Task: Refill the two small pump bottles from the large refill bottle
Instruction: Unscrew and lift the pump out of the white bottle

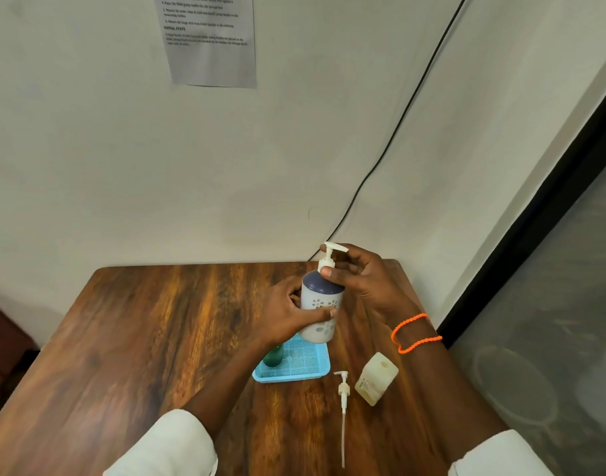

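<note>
Two white sleeves (167, 444) enter from the bottom edge, nearest the viewer, with bare forearms reaching forward over a brown wood-grain tabletop (123, 338).

Both hands meet at a white pump bottle (320, 312) with a dark dome top and flower-shaped cut-outs, held upright above the far end of a light blue tray (315, 371). Whether its base touches the tray cannot be told. The left hand (288, 316) wraps around the bottle's body, thumb across the front. The right hand (360, 280) pinches the white pump head (330, 257) at the bottle's neck, with one fingertip resting on top of the nozzle. An orange beaded band (415, 333) circles the right wrist.

A small green bottle (272, 357) stands on the tray's left side, partly hidden by the left forearm. A loose white pump with a long dip tube (342, 410) lies flat on the tabletop, just in front of the tray's right corner. Beside it to the right stands a pale yellowish refill bottle (375, 377), squarish, its top without a cap.

Behind the tabletop, a printed sheet (210, 39) hangs on the pale wall, its text too small to read, and a black cable (397, 121) runs diagonally down the wall.
</note>
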